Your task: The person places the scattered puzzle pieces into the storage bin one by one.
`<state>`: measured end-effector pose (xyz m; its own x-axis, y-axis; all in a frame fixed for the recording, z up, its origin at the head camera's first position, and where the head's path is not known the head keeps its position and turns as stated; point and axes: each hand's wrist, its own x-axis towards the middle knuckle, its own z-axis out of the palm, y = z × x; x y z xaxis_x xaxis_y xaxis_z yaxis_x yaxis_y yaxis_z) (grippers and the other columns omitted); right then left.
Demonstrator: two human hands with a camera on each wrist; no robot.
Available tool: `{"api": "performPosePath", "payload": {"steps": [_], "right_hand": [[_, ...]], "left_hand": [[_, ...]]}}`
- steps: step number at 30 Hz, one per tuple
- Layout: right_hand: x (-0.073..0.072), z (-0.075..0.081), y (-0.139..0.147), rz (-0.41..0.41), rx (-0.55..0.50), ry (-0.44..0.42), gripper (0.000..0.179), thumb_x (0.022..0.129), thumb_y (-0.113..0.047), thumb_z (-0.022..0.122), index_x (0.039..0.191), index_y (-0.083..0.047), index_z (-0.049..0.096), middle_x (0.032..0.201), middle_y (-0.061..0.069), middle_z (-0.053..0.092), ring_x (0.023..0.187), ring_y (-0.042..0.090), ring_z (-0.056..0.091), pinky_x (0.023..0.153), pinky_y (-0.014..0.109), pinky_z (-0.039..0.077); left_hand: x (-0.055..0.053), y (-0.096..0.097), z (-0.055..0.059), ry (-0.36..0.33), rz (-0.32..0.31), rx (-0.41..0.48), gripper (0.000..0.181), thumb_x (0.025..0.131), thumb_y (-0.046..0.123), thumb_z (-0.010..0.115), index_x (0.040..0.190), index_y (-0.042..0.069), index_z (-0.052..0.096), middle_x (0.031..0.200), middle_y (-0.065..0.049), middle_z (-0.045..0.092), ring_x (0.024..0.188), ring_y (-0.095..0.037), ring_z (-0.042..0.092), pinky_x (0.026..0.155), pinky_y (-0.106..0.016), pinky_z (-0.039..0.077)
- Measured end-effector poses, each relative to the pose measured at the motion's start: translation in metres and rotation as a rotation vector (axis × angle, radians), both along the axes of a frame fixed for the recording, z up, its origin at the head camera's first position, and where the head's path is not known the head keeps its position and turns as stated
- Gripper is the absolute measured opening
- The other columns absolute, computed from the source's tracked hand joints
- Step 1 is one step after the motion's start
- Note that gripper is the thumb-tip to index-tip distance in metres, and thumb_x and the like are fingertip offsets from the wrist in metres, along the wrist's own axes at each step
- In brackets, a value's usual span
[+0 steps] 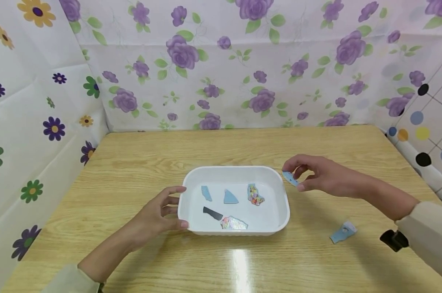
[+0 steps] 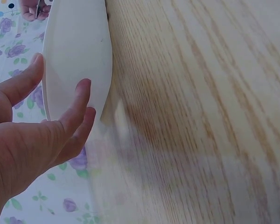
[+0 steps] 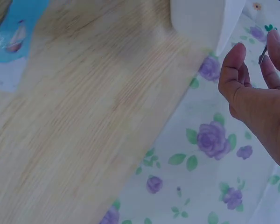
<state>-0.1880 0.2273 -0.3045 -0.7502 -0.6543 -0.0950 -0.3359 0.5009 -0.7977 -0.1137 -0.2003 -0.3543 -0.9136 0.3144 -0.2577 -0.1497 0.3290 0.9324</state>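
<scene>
My right hand [image 1: 316, 173] pinches a flat light-blue piece [image 1: 290, 178] between thumb and fingers, just beyond the right rim of a white plastic tub [image 1: 284, 219]. In the right wrist view the pinched piece [image 3: 262, 54] shows only as a thin dark edge. My left hand [image 1: 156, 213] rests against the tub's left end, fingers spread along its outer wall [image 2: 77, 46] and thumb by the front corner. Inside the tub lie two light-blue pieces [image 1: 230, 197], a colourful patterned piece [image 1: 255, 195], a dark grey strip [image 1: 212, 213] and a shiny multicoloured piece [image 1: 234, 223].
Another flat blue piece [image 1: 343, 232] with a whitish end lies on the wooden table [image 1: 140, 162], right of the tub and below my right forearm. Flower-patterned sheeting [image 1: 221, 65] hangs behind the table, and more patterned sheeting stands at both sides.
</scene>
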Motion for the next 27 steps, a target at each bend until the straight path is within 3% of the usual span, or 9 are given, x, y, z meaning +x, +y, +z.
{"api": "performPosePath", "payload": {"steps": [7, 14, 27], "right_hand": [[-0.001, 0.009, -0.021, 0.042, 0.007, -0.036, 0.036, 0.091, -0.013, 0.067, 0.124, -0.018, 0.055, 0.125, 0.001, 0.055, 0.113, 0.026, 0.053, 0.085, 0.039, 0.051], [-0.003, 0.008, -0.033, 0.034, 0.027, -0.051, 0.039, 0.09, -0.011, 0.068, 0.125, -0.02, 0.055, 0.126, 0.0, 0.055, 0.114, 0.023, 0.053, 0.089, 0.041, 0.047], [-0.005, 0.004, -0.053, 0.056, 0.019, -0.088, 0.039, 0.088, -0.008, 0.069, 0.124, -0.014, 0.055, 0.124, 0.004, 0.055, 0.113, 0.025, 0.053, 0.091, 0.038, 0.048]], "left_hand": [[0.0, 0.0, 0.0, 0.003, 0.005, -0.003, 0.085, 0.075, 0.014, 0.083, 0.144, 0.019, 0.035, 0.135, -0.017, 0.048, 0.127, -0.035, 0.048, 0.094, -0.042, 0.049], [0.0, 0.0, -0.001, -0.004, 0.004, 0.005, 0.085, 0.075, 0.013, 0.083, 0.145, 0.019, 0.034, 0.136, -0.018, 0.047, 0.127, -0.035, 0.048, 0.094, -0.042, 0.049], [0.0, 0.001, 0.001, -0.015, 0.004, 0.017, 0.086, 0.075, 0.012, 0.083, 0.145, 0.018, 0.033, 0.136, -0.019, 0.046, 0.127, -0.035, 0.048, 0.094, -0.041, 0.049]]}}
